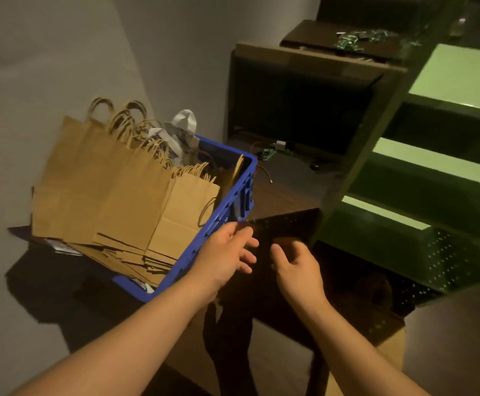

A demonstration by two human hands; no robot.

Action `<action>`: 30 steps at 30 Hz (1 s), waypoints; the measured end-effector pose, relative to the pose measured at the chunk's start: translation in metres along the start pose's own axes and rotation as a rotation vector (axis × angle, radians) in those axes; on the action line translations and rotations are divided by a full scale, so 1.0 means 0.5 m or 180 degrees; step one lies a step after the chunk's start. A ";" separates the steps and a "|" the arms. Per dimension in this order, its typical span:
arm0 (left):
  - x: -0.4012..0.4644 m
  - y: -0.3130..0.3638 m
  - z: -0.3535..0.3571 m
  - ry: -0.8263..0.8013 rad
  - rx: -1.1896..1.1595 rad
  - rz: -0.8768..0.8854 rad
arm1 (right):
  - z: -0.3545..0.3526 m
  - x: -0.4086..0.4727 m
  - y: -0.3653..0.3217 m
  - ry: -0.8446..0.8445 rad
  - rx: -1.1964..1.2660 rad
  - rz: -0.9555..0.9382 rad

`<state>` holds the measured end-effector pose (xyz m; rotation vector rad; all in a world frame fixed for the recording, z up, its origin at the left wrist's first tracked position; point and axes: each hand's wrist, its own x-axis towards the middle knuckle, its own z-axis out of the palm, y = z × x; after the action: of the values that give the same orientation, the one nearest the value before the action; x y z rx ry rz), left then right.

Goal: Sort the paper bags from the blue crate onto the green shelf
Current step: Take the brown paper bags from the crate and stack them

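A blue crate [227,212] stands left of centre, packed with several brown paper bags [104,190] with twisted handles; a white bag [184,121] pokes up at the back. The green shelf [422,167] rises at the right with pale green boards. My left hand [227,252] hovers by the crate's right wall, fingers relaxed and spread, holding nothing. My right hand [296,267] floats just right of it over the dark table, fingers loosely curled and empty.
The crate sits on a dark table [284,201]. A dark open box [299,104] stands behind, with small circuit boards and wires [267,154] in front of it. More green parts [356,40] lie on a higher dark surface. A cardboard box [387,347] is below.
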<state>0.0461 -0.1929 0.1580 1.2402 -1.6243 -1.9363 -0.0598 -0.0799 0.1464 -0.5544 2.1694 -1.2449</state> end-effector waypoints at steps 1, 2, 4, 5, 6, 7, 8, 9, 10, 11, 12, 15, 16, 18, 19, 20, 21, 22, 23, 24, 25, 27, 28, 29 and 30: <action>0.002 0.012 -0.021 0.0058 -0.0171 0.0031 | 0.016 0.008 -0.021 -0.0066 0.0062 -0.0047; 0.004 0.021 -0.042 0.0135 -0.0261 0.0068 | 0.030 0.015 -0.040 -0.0118 0.0099 -0.0065; 0.011 0.034 -0.083 0.0341 -0.0295 0.0109 | 0.056 0.029 -0.073 -0.0176 0.0201 -0.0033; 0.018 0.037 -0.106 0.0473 -0.0282 0.0107 | 0.070 0.035 -0.088 -0.0222 0.0241 -0.0028; 0.025 0.038 -0.128 0.0613 -0.0230 0.0086 | 0.081 0.040 -0.100 -0.0281 0.0272 -0.0054; 0.036 0.037 -0.151 0.0751 -0.0150 0.0059 | 0.093 0.044 -0.113 -0.0347 0.0332 -0.0092; 0.045 0.035 -0.172 0.0891 0.0000 0.0014 | 0.103 0.046 -0.125 -0.0417 0.0423 -0.0094; 0.054 0.033 -0.193 0.1041 0.0204 -0.0044 | 0.110 0.047 -0.136 -0.0502 0.0532 -0.0069; 0.063 0.031 -0.212 0.1171 0.0434 -0.0097 | 0.117 0.048 -0.144 -0.0574 0.0611 -0.0038; 0.073 0.028 -0.228 0.1249 0.0674 -0.0137 | 0.122 0.049 -0.150 -0.0620 0.0648 -0.0016; 0.083 0.025 -0.242 0.1256 0.0939 -0.0188 | 0.125 0.049 -0.154 -0.0647 0.0634 0.0006; 0.121 0.008 -0.270 0.1020 0.1891 -0.0492 | 0.136 0.051 -0.156 -0.0665 0.0555 0.0001; 0.133 0.001 -0.275 0.0942 0.2265 -0.0606 | 0.138 0.051 -0.154 -0.0646 0.0553 -0.0006; 0.148 -0.011 -0.280 0.0778 0.2869 -0.0787 | 0.142 0.052 -0.147 -0.0585 0.0578 0.0010; 0.152 -0.013 -0.281 0.0726 0.3024 -0.0832 | 0.143 0.052 -0.144 -0.0561 0.0592 0.0030; 0.154 -0.015 -0.280 0.0702 0.3097 -0.0844 | 0.144 0.052 -0.141 -0.0546 0.0611 0.0067; 0.157 -0.015 -0.279 0.0699 0.3145 -0.0832 | 0.145 0.052 -0.137 -0.0531 0.0636 0.0120; 0.159 -0.015 -0.278 0.0694 0.3206 -0.0812 | 0.145 0.053 -0.133 -0.0516 0.0653 0.0175; 0.160 -0.015 -0.277 0.0692 0.3290 -0.0790 | 0.145 0.053 -0.130 -0.0504 0.0657 0.0211; 0.161 -0.014 -0.275 0.0688 0.3373 -0.0783 | 0.145 0.052 -0.128 -0.0492 0.0642 0.0237; 0.162 -0.014 -0.274 0.0681 0.3442 -0.0787 | 0.144 0.053 -0.126 -0.0480 0.0622 0.0263; 0.161 -0.012 -0.271 0.0667 0.3519 -0.0793 | 0.144 0.052 -0.121 -0.0461 0.0581 0.0314; 0.160 -0.012 -0.269 0.0663 0.3535 -0.0793 | 0.144 0.051 -0.118 -0.0459 0.0555 0.0340; 0.158 -0.012 -0.268 0.0666 0.3547 -0.0792 | 0.143 0.050 -0.115 -0.0467 0.0523 0.0360; 0.158 -0.013 -0.267 0.0671 0.3557 -0.0787 | 0.143 0.049 -0.111 -0.0483 0.0480 0.0380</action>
<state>0.1063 -0.3318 0.1236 1.9804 -2.6054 -0.8229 -0.0274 -0.1669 0.1598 -0.4355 1.9358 -1.2475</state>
